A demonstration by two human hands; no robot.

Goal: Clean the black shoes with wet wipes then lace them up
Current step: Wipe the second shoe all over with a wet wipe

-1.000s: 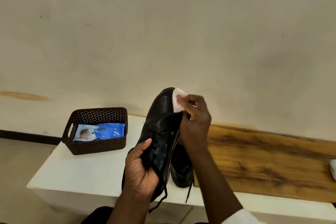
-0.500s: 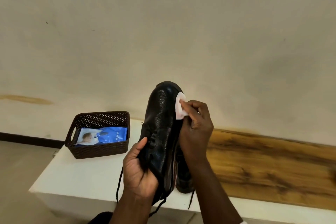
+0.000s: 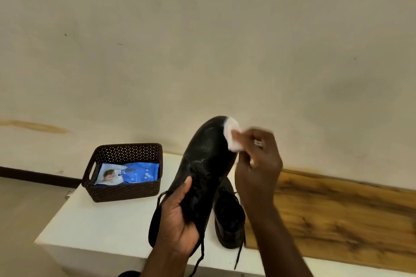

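A black leather shoe (image 3: 204,159) is held up above the table, toe pointing up and away, its surface glistening. My left hand (image 3: 177,220) grips it at the laced heel end, and loose black laces hang below. My right hand (image 3: 258,168) pinches a white wet wipe (image 3: 233,135) against the right side of the toe; this hand is motion-blurred. The second black shoe (image 3: 229,216) stands on the table behind the held one, partly hidden by it and by my right forearm.
A dark brown perforated basket (image 3: 126,191) at the table's back left holds a blue pack of wet wipes (image 3: 135,173). The white table (image 3: 96,227) gives way to a wooden surface (image 3: 337,220) on the right. A plain wall stands close behind.
My right hand has slid the wipe along the toe's right side, down and then back up near the tip. The left hand keeps its grip; the shoe has shifted slightly.
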